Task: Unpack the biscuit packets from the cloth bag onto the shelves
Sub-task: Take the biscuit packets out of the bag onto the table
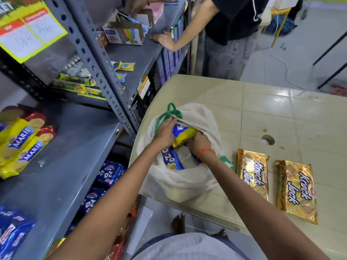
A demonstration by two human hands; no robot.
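Note:
A cream cloth bag [180, 182] with green handles lies open at the left edge of a beige table [272, 113]. Both hands are inside its mouth. My left hand [165, 133] holds the left side of a yellow-and-blue biscuit packet [183, 136]; my right hand [200, 145] grips its lower right end. A blue 20-20 packet [171, 159] lies deeper in the bag. Two gold Krack Jack packets [252, 172] [297, 190] lie on the table to the right. Yellow Marie packets [20, 145] and blue packets [13, 231] rest on the grey shelf [71, 166].
A slotted grey shelf post [97, 66] rises between shelf and table. Blue 20-20 packets [109, 173] fill the lower shelf. Another person in a black top [229, 25] stands behind the table, a hand on the upper shelf. The table has a round hole [267, 139].

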